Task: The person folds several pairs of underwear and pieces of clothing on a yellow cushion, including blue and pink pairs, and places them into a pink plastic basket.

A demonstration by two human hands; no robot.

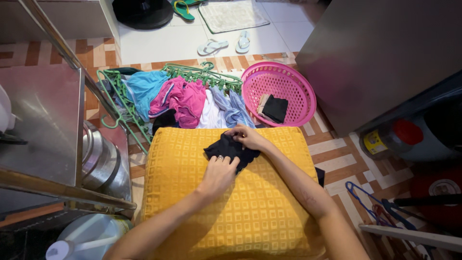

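Head view: a black cloth [231,150] is gripped by both the left hand [219,175] and right hand [249,138] on a cushion [231,212], one folded piece already lies in the basket [301,89] at 1 o'clock, and a pile [185,98] at 12 o'clock is left.

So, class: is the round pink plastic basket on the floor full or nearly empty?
Nearly empty: the round pink plastic basket holds only a black cloth and a tan item.

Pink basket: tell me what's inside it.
Inside the pink basket lie a folded black cloth and a tan piece partly tucked beneath it. Whatever lies under the black cloth is hidden.
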